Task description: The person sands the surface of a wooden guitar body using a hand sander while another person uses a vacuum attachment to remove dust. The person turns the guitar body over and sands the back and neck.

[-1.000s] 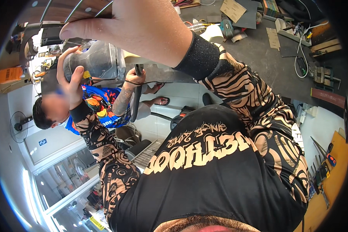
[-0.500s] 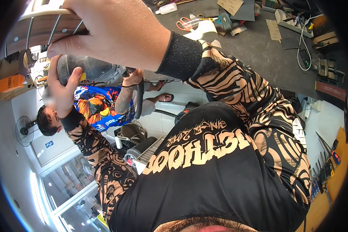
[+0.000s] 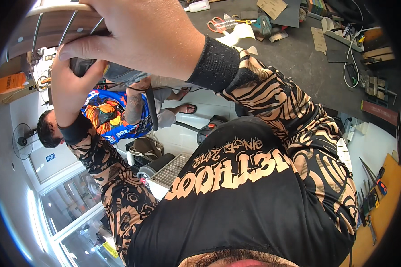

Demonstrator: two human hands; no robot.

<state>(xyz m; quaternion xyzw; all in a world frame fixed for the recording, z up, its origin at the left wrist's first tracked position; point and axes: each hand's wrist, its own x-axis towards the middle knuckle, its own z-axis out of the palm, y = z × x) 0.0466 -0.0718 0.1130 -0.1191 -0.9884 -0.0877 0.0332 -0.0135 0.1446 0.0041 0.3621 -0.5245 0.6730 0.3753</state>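
Note:
My right hand (image 3: 142, 38) grips a fretted guitar neck (image 3: 49, 29) at the upper left, its thumb lying across the brown fretboard with metal frets and pale dot inlays. Fine dust speckles the back of this hand and the black cuff. Below the neck, my left hand (image 3: 73, 84) is wrapped around the dark end of what looks like a power sander (image 3: 124, 73). The fingertips of the left hand are partly hidden behind my right thumb and the neck. A black hose (image 3: 151, 109) hangs from the far end of the tool.
A co-worker in a bright blue shirt (image 3: 107, 113) is behind the tool. The dark workbench (image 3: 280, 58) holds orange-handled scissors (image 3: 218, 24), sandpaper sheets (image 3: 272, 8), a white cable and a clamp (image 3: 378, 89). Hand tools hang at right; a fan (image 3: 24, 141) stands left.
My left hand and the sander have moved up nearer the neck, so the neck and right hand cover more of the tool. My right hand has shifted slightly right.

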